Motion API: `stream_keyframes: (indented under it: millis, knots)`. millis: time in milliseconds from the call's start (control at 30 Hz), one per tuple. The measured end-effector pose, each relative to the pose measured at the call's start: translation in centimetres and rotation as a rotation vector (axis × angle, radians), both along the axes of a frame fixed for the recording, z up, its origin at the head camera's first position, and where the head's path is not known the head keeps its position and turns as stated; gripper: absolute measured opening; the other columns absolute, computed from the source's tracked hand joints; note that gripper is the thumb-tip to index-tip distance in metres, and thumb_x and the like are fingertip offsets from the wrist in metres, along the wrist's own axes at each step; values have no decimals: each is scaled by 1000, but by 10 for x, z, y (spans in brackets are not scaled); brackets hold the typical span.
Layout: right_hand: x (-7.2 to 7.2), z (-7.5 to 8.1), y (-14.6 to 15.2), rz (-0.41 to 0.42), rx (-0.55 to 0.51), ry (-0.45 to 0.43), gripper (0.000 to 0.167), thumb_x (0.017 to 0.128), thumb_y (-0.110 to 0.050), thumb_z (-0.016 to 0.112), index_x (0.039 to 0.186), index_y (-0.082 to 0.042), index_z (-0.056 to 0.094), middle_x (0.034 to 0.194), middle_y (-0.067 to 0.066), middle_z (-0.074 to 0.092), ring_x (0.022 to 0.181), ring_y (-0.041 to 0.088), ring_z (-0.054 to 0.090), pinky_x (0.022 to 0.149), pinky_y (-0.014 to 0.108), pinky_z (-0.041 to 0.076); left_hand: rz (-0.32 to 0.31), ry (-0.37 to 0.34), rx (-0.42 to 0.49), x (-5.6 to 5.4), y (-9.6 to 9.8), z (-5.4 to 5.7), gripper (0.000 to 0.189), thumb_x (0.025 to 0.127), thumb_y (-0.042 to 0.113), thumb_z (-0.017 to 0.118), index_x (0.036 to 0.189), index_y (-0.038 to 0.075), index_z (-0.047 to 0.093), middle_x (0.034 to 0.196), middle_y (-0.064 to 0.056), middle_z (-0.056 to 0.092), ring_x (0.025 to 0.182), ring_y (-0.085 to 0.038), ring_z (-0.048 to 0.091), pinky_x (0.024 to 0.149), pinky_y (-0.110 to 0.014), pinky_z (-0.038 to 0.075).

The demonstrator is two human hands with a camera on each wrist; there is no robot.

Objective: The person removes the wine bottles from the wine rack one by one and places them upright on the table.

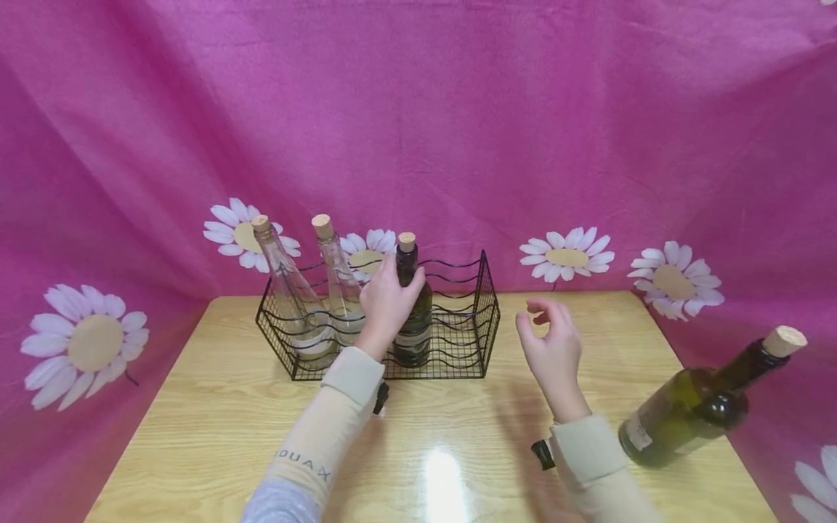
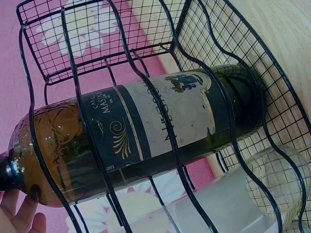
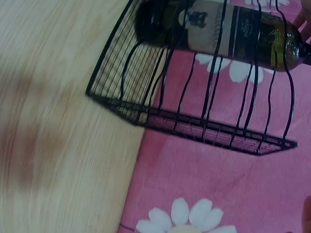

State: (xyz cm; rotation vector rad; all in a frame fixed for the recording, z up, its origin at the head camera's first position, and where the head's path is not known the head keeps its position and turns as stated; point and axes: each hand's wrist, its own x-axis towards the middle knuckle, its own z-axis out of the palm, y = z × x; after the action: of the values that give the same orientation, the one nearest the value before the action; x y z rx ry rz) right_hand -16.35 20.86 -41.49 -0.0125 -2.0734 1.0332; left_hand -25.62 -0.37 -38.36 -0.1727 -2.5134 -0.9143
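My left hand (image 1: pixel 391 301) grips a dark green wine bottle (image 1: pixel 415 327) at its neck, below the cork (image 1: pixel 407 242). The bottle stands inside a black wire rack (image 1: pixel 485 319), and its cream and dark label (image 2: pixel 165 116) shows between the bars in the left wrist view. Two clear glass bottles with corks, the nearer-to-hand one (image 1: pixel 340 280) and the far-left one (image 1: pixel 288 280), lean in the rack's left part. To the right of the rack, my right hand (image 1: pixel 556 349) hovers over the table with loosely curved fingers and holds nothing.
Another green corked bottle (image 1: pixel 686 414) stands on the wooden table (image 1: pixel 261 436) near its right edge, beside my right forearm. A pink cloth (image 1: pixel 458 131) with white daisies hangs behind and at the sides of the table.
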Motion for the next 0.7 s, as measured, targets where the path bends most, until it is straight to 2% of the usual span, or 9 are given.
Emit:
stream_keyframes:
  millis: [133,267,500,700]
  knots:
    - [-10,3,-7,1,-111,-168,21,80,-16,60,96,-4,60,90,9,58,73,24,53,59,33,35,-4,1,3,1,0,1,34,83,42,55,97,11,53,87,-5,61,77,-24,59,64,-45,43]
    - [-22,4,-12,5,-178,-298,26,82,-21,58,103,-6,58,92,6,59,74,20,53,61,32,37,-4,1,4,1,0,1,34,82,42,55,97,11,53,88,-5,62,77,-25,59,65,-45,43]
    - [-38,1,-19,17,-154,-475,37,82,-29,58,112,-9,53,98,6,59,79,18,53,64,33,38,19,43,-41,0,-2,2,36,81,43,56,95,10,57,86,-7,64,75,-27,60,66,-45,42]
    - [-41,-5,-22,11,-122,-535,40,82,-29,57,116,-7,50,102,7,59,82,21,54,65,35,39,39,43,-96,0,-4,6,36,80,45,55,91,11,58,79,-7,63,70,-26,60,62,-44,42]
